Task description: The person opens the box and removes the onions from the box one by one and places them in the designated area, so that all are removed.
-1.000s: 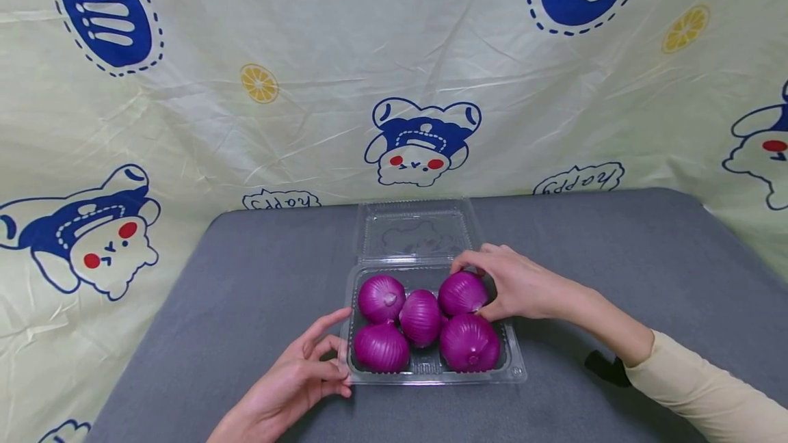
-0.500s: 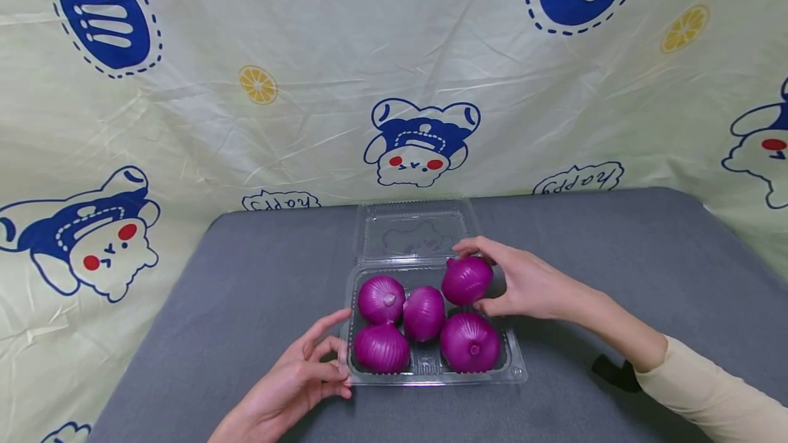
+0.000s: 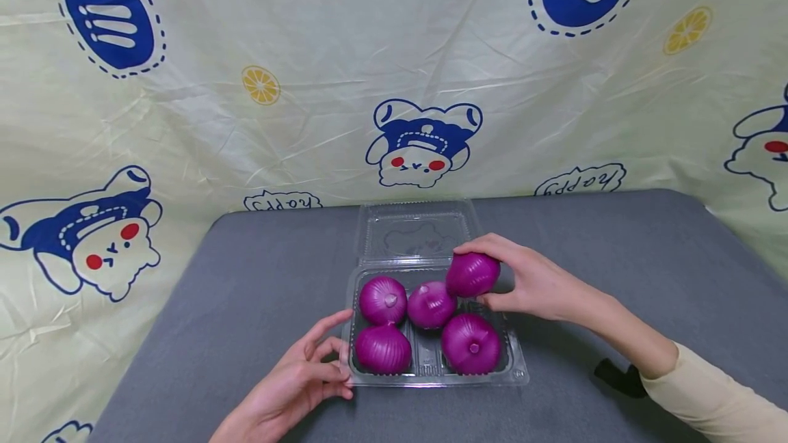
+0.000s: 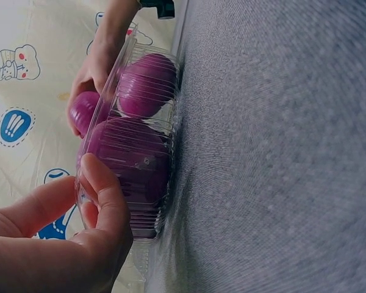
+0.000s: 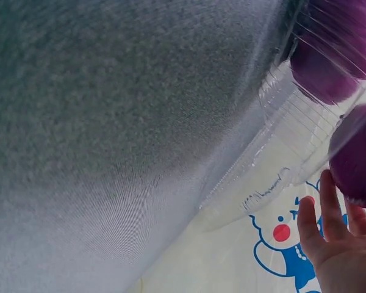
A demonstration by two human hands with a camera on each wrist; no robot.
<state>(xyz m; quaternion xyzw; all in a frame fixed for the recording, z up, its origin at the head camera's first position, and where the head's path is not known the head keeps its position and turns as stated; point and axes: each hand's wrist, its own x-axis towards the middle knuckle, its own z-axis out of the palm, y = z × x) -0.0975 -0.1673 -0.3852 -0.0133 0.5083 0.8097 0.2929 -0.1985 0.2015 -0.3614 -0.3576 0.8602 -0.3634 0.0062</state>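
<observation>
the right hand (image 3: 535, 282) grasps a glossy purple onion (image 3: 473, 274) between thumb and fingertips, above the far part of the container on that hand's side. the left hand (image 3: 301, 368) grips the thin rim of the clear plastic container (image 3: 431, 381) at the corner nearest it. between the hands, four more onions (image 3: 471, 344), rounded and finely lined, sit in the tray; whether the held onion touches its neighbour cannot be told. the transparent rectangular lid (image 3: 425, 227) lies open beyond both hands. seen from the left wrist, the container's ribbed wall stands between camera and onions. grey woven cloth (image 3: 277, 286) spreads beneath; a creased, printed pale sheet (image 3: 308, 128) hangs beyond the hands. a cream sleeve (image 3: 708, 381) and a black strap (image 3: 618, 378) lie behind the right hand.
</observation>
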